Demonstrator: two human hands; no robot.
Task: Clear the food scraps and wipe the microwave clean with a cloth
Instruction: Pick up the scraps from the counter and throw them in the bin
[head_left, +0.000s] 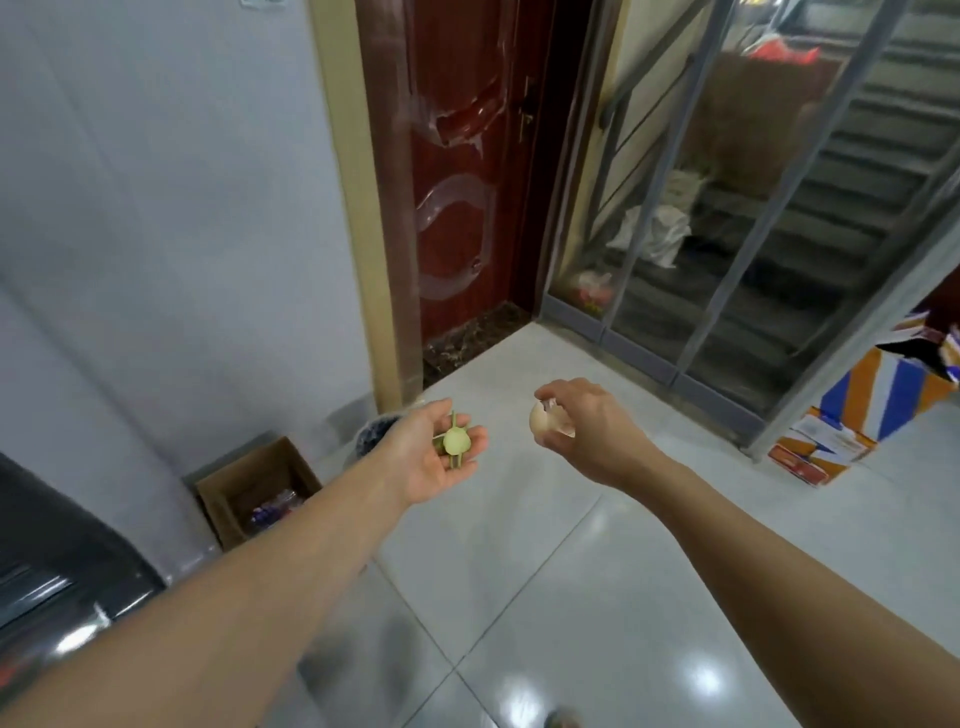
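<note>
Tiled floor (597, 597), cardboard box (257, 491) by left wall; left hand (434, 454) palm-up, loosely cupped, cradles green vegetable scrap (457, 441); right hand (576, 418) grips eggshell (540, 418) in curled fingers; risk: shell crumbles, scrap rolls off onto floor.
</note>
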